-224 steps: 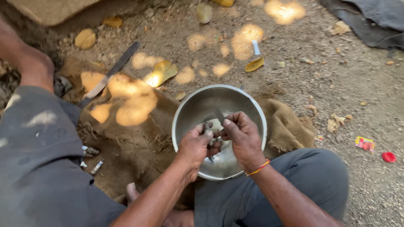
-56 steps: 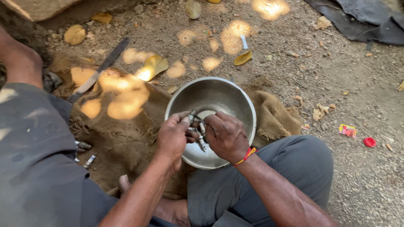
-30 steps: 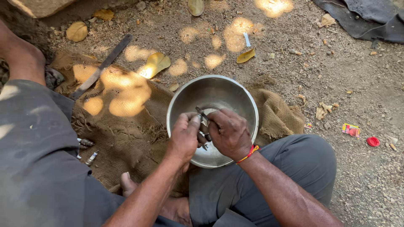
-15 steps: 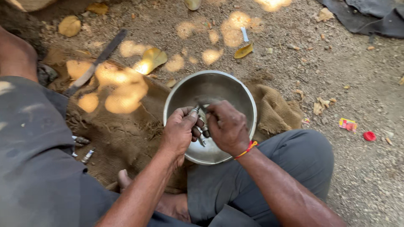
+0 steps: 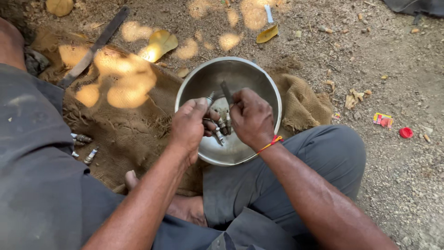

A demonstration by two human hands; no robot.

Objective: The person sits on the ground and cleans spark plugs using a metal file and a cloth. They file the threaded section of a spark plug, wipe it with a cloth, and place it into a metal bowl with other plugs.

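Dirt ground, burlap sack underfoot. Steel bowl on sack at knee. Left hand grips spark plug over bowl; right hand holds thin dark tool against it. More plugs in bowl; two plugs on sack, apart. Cleaning seemingly midway.

Bare, gritty dirt ground strewn with small stones fills the scene. A frayed brown burlap sack lies spread at the left, dappled with bright sun patches. Dry yellow leaves sit at the far side, beside a long flat metal strip. At the right lies a small red bottle cap.
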